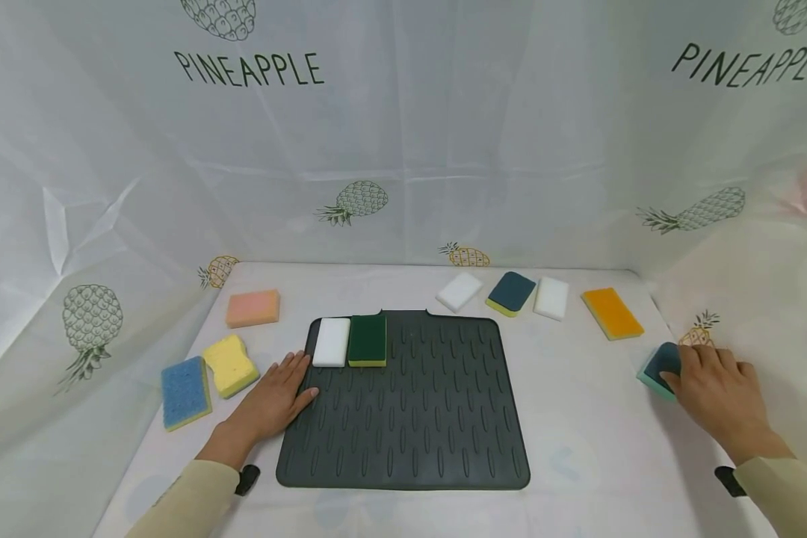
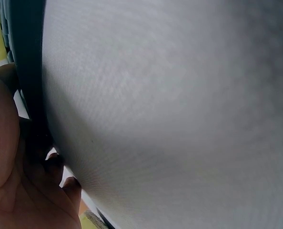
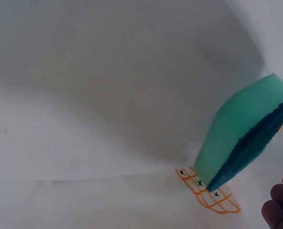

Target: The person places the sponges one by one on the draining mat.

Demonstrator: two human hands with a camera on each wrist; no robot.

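Observation:
In the head view my right hand (image 1: pixel 722 392) grips a teal sponge (image 1: pixel 657 383) with a dark blue scouring side, at the right edge of the table. The right wrist view shows this sponge (image 3: pixel 246 121) tilted, with fingertips (image 3: pixel 276 210) close by; part of the grasp lies out of frame. With its fingers fairly straight, my left hand (image 1: pixel 272 400) rests at the left edge of a dark grey ridged mat (image 1: pixel 410 426). A white sponge (image 1: pixel 332 342) and a dark green-topped sponge (image 1: pixel 367 340) lie side by side in the mat's top left corner.
Left of the mat lie a pink sponge (image 1: pixel 252 308), a yellow sponge (image 1: pixel 231 365) and a blue-topped sponge (image 1: pixel 184 392). Toward the back right are white sponges (image 1: pixel 459 291) (image 1: pixel 551 298), a dark blue-topped sponge (image 1: pixel 511 292) and an orange sponge (image 1: pixel 612 313). Pineapple-printed sheeting (image 1: pixel 444 134) surrounds the table.

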